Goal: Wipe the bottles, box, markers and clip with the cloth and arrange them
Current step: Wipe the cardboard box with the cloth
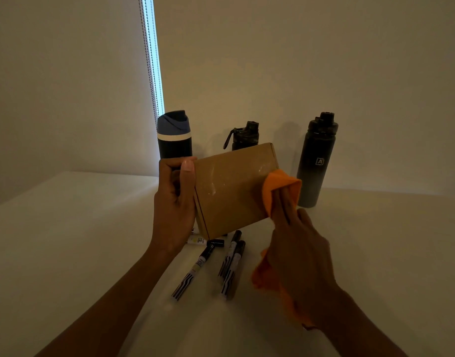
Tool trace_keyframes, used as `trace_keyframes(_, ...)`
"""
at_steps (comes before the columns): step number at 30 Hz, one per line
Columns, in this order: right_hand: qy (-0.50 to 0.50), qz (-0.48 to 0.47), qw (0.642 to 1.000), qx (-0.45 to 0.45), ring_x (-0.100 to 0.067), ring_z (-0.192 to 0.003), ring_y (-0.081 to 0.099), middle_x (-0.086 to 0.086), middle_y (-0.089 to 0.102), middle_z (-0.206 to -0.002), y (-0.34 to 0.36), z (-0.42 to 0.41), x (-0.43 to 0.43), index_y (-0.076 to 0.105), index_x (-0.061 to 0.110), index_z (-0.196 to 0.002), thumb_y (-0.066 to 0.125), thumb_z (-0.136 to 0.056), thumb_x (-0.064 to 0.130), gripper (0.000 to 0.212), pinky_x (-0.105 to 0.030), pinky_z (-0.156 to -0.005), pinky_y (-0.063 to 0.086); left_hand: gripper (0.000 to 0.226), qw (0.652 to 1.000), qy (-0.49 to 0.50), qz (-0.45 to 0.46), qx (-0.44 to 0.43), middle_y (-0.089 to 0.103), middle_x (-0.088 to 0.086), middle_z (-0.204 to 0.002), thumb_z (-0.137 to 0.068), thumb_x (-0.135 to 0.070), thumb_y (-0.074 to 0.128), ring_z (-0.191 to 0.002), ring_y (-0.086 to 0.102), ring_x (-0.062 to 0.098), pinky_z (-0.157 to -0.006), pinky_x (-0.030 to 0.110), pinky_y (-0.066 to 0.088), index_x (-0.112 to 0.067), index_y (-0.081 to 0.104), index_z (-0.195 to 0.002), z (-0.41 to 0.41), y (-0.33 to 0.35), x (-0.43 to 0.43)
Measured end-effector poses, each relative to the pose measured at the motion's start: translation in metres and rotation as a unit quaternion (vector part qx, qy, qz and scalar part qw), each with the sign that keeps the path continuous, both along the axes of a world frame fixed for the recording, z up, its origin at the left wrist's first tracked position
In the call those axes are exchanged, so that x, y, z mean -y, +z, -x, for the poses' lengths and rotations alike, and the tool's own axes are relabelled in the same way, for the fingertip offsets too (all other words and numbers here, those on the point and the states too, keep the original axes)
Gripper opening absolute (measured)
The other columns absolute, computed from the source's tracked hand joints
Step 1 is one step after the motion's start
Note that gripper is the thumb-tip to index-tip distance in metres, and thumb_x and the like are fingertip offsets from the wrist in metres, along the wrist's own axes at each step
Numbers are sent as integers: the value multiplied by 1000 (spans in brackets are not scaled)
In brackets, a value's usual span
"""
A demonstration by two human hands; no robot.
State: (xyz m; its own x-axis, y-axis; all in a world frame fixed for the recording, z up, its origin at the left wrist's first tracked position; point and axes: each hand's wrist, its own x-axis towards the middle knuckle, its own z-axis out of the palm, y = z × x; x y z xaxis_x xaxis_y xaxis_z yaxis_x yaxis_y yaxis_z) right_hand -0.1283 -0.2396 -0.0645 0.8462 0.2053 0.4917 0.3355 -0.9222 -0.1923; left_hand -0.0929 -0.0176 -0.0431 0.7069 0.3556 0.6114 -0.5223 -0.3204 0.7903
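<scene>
White desk (66, 240) carries markers (231, 264) and three bottles (315, 161). Left hand (173, 202) grips a smudged brown box (234, 189); right hand (298, 251) presses an orange cloth (278, 186) on it.

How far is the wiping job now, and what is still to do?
In hand: the left hand holds the cardboard box off the table while the right hand rubs it with the orange cloth; pale smudges remain on its face. Left: the markers lie loose on the table, unarranged. The three bottles stand at the back; whether they were wiped cannot be told. No clip is visible.
</scene>
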Motion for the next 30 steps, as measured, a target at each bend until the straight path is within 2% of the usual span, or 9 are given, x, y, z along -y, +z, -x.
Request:
trace_keyframes(4, 12, -84, 993, 82, -23, -94, 62, -11, 57, -136, -11, -12, 14, 17, 18, -157, 70, -87, 13, 88, -29, -70, 53, 28, 1000, -29, -6, -1, 66, -4, -84, -104, -50, 34, -72, 69, 15, -61, 24, 58, -31, 46, -121, 3, 3, 3)
trace_keyframes(7, 73, -129, 983, 105, -19, -88, 62, -12, 61, -126, -16, -17, 13, 26, 19, -154, 65, -92, 9, 74, -22, -75, 47, 32, 997, -61, 7, -37, 67, -17, -93, -105, -51, 31, -83, 71, 6, -62, 19, 57, -32, 44, -128, 4, 5, 4)
trace_keyframes(11, 84, -185, 974, 101, -15, -134, 41, -2, 42, -154, -13, -26, 14, 34, 19, -154, 58, -100, 24, 60, -28, -109, 31, 30, 989, -125, 6, -83, 64, -8, -116, -102, -58, 28, -97, 71, 6, -64, 18, 57, -48, 43, -126, 3, 5, 2)
trace_keyframes(13, 77, -187, 974, 106, -12, -136, 37, 1, 43, -154, -12, -28, 16, 39, 19, -152, 60, -99, 30, 58, -31, -113, 32, 25, 987, -140, 2, -84, 64, -5, -116, -104, -54, 29, -94, 71, 3, -63, 17, 57, -47, 45, -123, 4, 7, 2)
trace_keyframes(17, 27, -164, 978, 128, -24, -109, 61, -4, 66, -123, -10, -30, 22, 60, 15, -128, 68, -92, 36, 42, -30, -93, 45, 30, 988, -130, 0, -87, 65, -4, -115, -107, -49, 28, -92, 71, 3, -62, 16, 56, -41, 45, -130, 4, 10, -1)
trace_keyframes(22, 49, -202, 973, 102, -2, -72, 51, 10, 60, -97, -11, -28, 24, 64, 16, -116, 66, -93, 34, 29, -4, -70, 35, 38, 978, -165, -22, -128, 64, -5, -124, -104, -57, 30, -105, 70, 9, -67, 15, 56, -44, 40, -138, 2, 7, -9)
trace_keyframes(24, 47, -200, 974, 99, 1, -70, 50, 5, 64, -95, -13, -30, 27, 64, 14, -114, 69, -94, 26, 24, -3, -67, 34, 62, 964, -213, -90, -134, 51, -11, -141, -99, -58, 49, -120, 61, 3, -80, 16, 57, -45, 21, -153, -1, 3, -17)
trace_keyframes(27, 39, -187, 978, 89, -14, -76, 60, -7, 68, -100, -15, -34, 31, 65, 7, -118, 71, -92, 15, 28, -5, -72, 32, 144, 933, -278, -170, -153, 26, -17, -161, -62, -48, 93, -138, 46, 3, -100, 28, 52, -55, -19, -152, -6, -4, -27)
trace_keyframes(30, 42, -178, 979, 87, -17, -83, 63, -10, 68, -106, -15, -35, 32, 64, 7, -122, 73, -90, 10, 33, -6, -76, 34, 165, 935, -252, -227, -105, 16, -14, -166, -51, -27, 103, -145, 38, 8, -103, 20, 48, -48, -26, -152, -6, -5, -22)
